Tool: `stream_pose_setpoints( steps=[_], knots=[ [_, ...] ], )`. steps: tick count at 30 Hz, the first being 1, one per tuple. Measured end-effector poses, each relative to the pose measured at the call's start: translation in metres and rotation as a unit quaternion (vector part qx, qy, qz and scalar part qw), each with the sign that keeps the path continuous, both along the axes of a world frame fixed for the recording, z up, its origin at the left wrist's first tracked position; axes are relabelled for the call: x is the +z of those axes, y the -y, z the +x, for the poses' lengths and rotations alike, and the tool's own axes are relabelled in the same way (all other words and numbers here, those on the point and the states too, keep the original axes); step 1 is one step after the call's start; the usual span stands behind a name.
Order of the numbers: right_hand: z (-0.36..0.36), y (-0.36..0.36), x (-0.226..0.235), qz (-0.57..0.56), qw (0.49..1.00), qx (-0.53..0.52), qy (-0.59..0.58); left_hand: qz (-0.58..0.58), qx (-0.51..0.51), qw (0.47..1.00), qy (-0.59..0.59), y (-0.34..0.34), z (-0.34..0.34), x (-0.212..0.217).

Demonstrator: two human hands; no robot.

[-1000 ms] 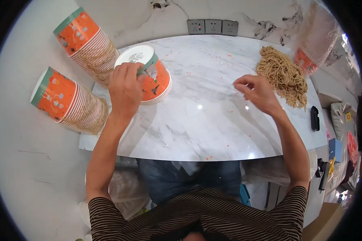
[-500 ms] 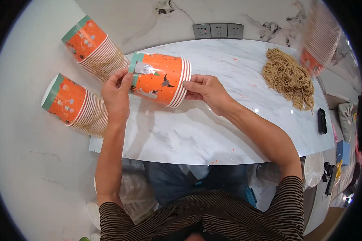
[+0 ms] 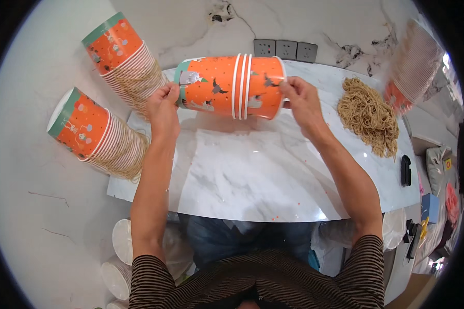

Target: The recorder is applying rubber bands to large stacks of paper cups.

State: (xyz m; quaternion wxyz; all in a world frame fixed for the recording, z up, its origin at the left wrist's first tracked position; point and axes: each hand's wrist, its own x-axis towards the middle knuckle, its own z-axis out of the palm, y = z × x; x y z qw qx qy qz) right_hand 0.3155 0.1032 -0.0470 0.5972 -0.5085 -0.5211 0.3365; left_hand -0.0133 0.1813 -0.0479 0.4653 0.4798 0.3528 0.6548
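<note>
A short stack of orange paper buckets point(image 3: 206, 87) lies on its side in the air above the table. My left hand point(image 3: 164, 105) grips its green base end, fingers closed on the edge. At the other end my right hand point(image 3: 304, 103) pinches the rim of the innermost paper bucket point(image 3: 264, 87), which sticks partly out past several white rims. Two taller nested stacks, an upper bucket stack point(image 3: 118, 49) and a lower bucket stack point(image 3: 82, 126), lie to the left with tan cords draped over them.
A heap of tan cords point(image 3: 368, 116) is on the marble-patterned table point(image 3: 242, 170) at the right, near a small black object point(image 3: 406, 171). Behind it stands a plastic-wrapped stack of buckets point(image 3: 417, 62). Wall sockets point(image 3: 286, 50) sit at the back edge. White round containers point(image 3: 122, 239) are below, left.
My right hand has moved right, drawing the innermost bucket partly out of the held stack. My left hand has shifted slightly right, still on the base end. The view has moved a little.
</note>
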Motion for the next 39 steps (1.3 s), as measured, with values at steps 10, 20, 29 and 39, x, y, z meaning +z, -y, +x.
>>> stream_pose_setpoints(
  steps=[10,20,29,39],
  knots=[
    [0.072,0.056,0.033,0.276,0.83,-0.173,0.453,-0.266,-0.091,0.925,0.255,-0.065,-0.02,-0.068],
    [0.03,0.113,0.007,0.278,0.786,0.046,0.55,-0.302,-0.053,0.938,0.162,-0.064,-0.008,-0.083],
    [0.041,0.109,0.004,0.295,0.824,0.037,0.482,0.138,0.208,0.922,-0.296,0.053,0.027,-0.042],
    [0.037,0.105,0.005,0.325,0.88,0.015,0.345,0.42,-0.028,0.736,-0.53,0.142,0.146,0.031]
  ],
)
